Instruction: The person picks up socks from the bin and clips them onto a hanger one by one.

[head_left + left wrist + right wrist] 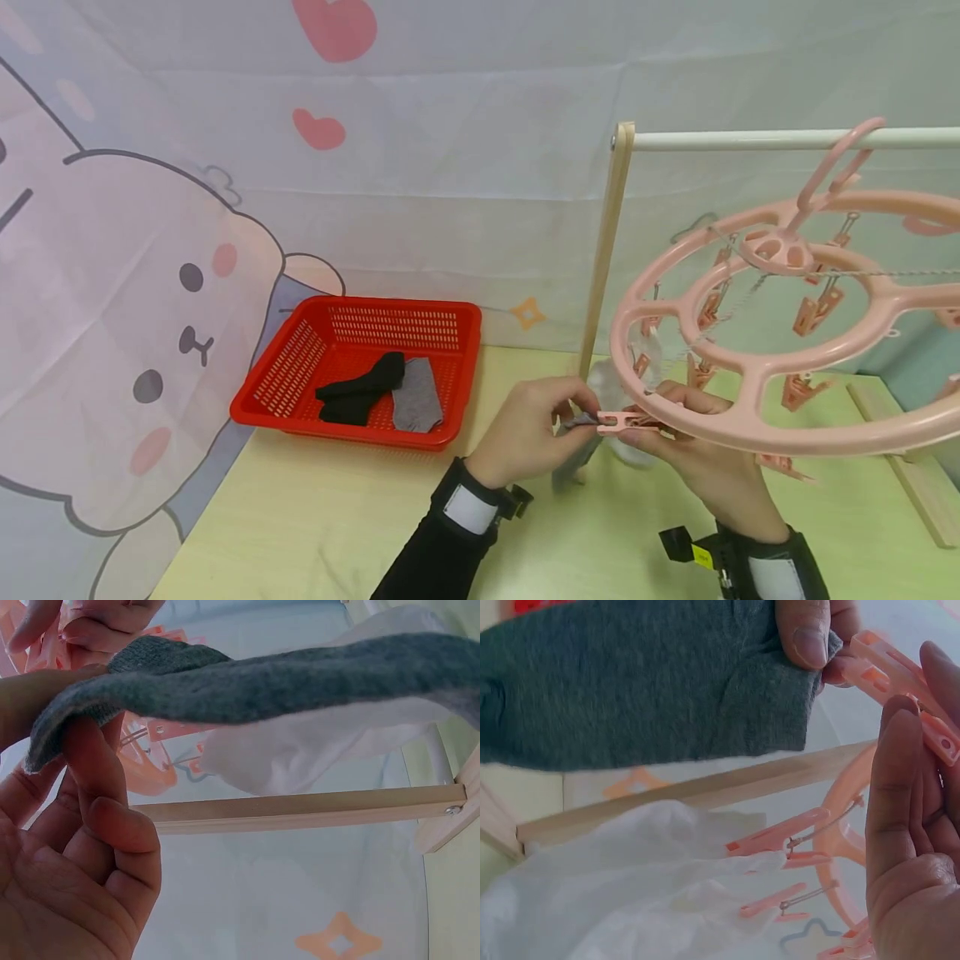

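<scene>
My left hand (528, 429) pinches a grey sock (660, 682) by its cuff between thumb and fingers, and the rest of the sock hangs down below. Facing it, my right hand (712, 467) squeezes a pink clothespin (904, 679) between thumb and fingers, under the near left rim of a round pink drying hanger (697, 429). The clothespin's tip is right at the sock's cuff in the head view. Behind the hands a white cloth item (630, 877) hangs from two other pink clips, mostly hidden in the head view.
A red basket (352, 308) stands to the left on the table (360, 508), with a black sock (367, 387) and another grey sock (417, 396) inside. The hanger hooks over a white rail (712, 141) on a wooden post (609, 242). Several more clips dangle from its rings.
</scene>
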A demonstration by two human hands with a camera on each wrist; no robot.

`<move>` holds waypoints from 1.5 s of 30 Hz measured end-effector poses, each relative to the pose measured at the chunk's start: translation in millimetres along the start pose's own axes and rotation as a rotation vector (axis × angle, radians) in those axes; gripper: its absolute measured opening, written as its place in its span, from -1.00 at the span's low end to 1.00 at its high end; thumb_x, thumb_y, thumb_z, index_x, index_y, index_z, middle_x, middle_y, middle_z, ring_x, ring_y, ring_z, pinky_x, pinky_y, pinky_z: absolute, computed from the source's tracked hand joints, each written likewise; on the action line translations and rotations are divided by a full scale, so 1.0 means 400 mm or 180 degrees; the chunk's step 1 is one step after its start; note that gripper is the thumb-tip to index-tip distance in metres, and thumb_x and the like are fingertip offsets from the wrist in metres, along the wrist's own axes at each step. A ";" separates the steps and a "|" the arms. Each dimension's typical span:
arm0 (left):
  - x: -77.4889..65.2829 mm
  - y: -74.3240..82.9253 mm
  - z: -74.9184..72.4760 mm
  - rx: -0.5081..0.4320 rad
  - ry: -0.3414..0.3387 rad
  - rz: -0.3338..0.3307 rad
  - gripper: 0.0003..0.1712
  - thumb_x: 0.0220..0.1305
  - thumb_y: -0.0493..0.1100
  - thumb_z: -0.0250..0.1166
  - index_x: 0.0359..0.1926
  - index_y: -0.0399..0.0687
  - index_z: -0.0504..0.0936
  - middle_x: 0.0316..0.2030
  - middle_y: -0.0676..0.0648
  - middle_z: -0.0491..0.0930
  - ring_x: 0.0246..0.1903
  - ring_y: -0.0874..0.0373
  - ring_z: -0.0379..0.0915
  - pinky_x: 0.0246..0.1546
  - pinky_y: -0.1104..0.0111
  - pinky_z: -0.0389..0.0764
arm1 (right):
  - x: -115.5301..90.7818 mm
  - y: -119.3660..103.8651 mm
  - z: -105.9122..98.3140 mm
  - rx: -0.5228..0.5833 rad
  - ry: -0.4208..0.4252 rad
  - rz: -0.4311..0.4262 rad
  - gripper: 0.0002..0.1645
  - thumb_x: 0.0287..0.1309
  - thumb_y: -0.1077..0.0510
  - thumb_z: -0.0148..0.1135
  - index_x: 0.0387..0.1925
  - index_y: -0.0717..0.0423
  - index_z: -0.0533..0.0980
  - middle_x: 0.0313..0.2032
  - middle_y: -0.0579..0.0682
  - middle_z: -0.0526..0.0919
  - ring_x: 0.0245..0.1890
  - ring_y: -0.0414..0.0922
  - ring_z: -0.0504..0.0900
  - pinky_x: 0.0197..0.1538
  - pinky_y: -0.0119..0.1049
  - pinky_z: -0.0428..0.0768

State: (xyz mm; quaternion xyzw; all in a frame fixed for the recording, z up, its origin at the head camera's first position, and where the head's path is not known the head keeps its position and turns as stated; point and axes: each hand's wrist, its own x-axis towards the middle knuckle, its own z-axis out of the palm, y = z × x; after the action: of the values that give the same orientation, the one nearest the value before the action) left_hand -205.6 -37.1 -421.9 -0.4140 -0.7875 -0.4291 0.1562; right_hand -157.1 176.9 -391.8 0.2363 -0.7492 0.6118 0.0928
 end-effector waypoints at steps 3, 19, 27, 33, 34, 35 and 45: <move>0.000 0.002 -0.001 0.0067 -0.0036 -0.0013 -0.80 0.14 -0.29 0.39 -0.23 0.01 0.60 -0.32 0.14 0.63 -0.40 0.41 0.43 -0.36 0.58 0.50 | 0.003 -0.016 0.006 -0.0435 0.0064 -0.0273 -0.74 -0.06 0.48 0.42 -0.31 0.20 0.62 -0.41 -0.01 0.61 -0.40 -0.18 0.46 -0.36 -0.38 0.44; 0.001 0.019 -0.014 0.0300 0.0014 0.0057 -0.80 0.11 -0.27 0.42 -0.29 0.04 0.58 -0.41 0.19 0.58 -0.41 0.41 0.39 -0.38 0.41 0.53 | 0.010 -0.017 0.014 -0.0398 0.0052 -0.0829 -0.60 -0.29 0.67 0.39 -0.45 0.21 0.56 -0.46 0.06 0.59 -0.45 -0.22 0.45 -0.35 -0.43 0.40; -0.002 0.024 -0.029 0.0237 -0.0004 0.0145 -0.79 0.12 -0.25 0.44 -0.28 0.04 0.59 -0.41 0.20 0.60 -0.40 0.41 0.39 -0.35 0.50 0.47 | 0.004 -0.034 0.011 -0.0636 0.0030 -0.0562 -0.66 -0.22 0.60 0.43 -0.46 0.19 0.56 -0.48 0.03 0.58 -0.43 -0.21 0.43 -0.32 -0.40 0.38; -0.003 0.028 -0.036 0.0170 0.0019 0.0250 -0.81 0.13 -0.25 0.44 -0.27 0.03 0.60 -0.39 0.19 0.59 -0.37 0.41 0.39 -0.33 0.44 0.51 | 0.005 -0.027 0.017 -0.0419 0.0014 -0.0862 -0.59 -0.29 0.67 0.39 -0.44 0.20 0.58 -0.48 0.00 0.57 -0.47 -0.22 0.43 -0.38 -0.38 0.39; -0.003 0.029 -0.037 0.0171 0.0028 0.0275 -0.81 0.13 -0.25 0.44 -0.27 0.04 0.60 -0.39 0.19 0.59 -0.37 0.41 0.39 -0.32 0.45 0.50 | 0.006 -0.026 0.018 -0.0375 0.0008 -0.0924 -0.58 -0.30 0.68 0.39 -0.44 0.20 0.58 -0.48 0.00 0.57 -0.48 -0.22 0.43 -0.40 -0.38 0.39; -0.002 0.029 -0.037 0.0178 0.0040 0.0300 -0.82 0.14 -0.24 0.44 -0.28 0.04 0.60 -0.39 0.19 0.58 -0.37 0.42 0.39 -0.32 0.46 0.50 | 0.006 -0.024 0.019 -0.0352 0.0005 -0.0981 -0.57 -0.31 0.69 0.38 -0.44 0.19 0.58 -0.49 0.00 0.57 -0.48 -0.22 0.43 -0.42 -0.38 0.39; 0.004 0.043 -0.034 0.0234 0.0172 0.0461 -0.84 0.17 -0.22 0.43 -0.26 0.06 0.61 -0.37 0.21 0.57 -0.34 0.46 0.38 -0.30 0.55 0.48 | 0.012 -0.014 0.022 -0.0036 -0.0068 -0.1182 -0.54 -0.33 0.72 0.36 -0.42 0.22 0.57 -0.48 0.00 0.56 -0.47 -0.20 0.43 -0.39 -0.40 0.41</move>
State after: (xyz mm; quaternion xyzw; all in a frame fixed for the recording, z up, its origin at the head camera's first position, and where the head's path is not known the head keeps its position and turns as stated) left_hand -194.6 -42.3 -403.8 -0.4521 -0.7661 -0.3985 0.2231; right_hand -157.2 166.5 -387.0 0.3765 -0.6970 0.5774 0.1976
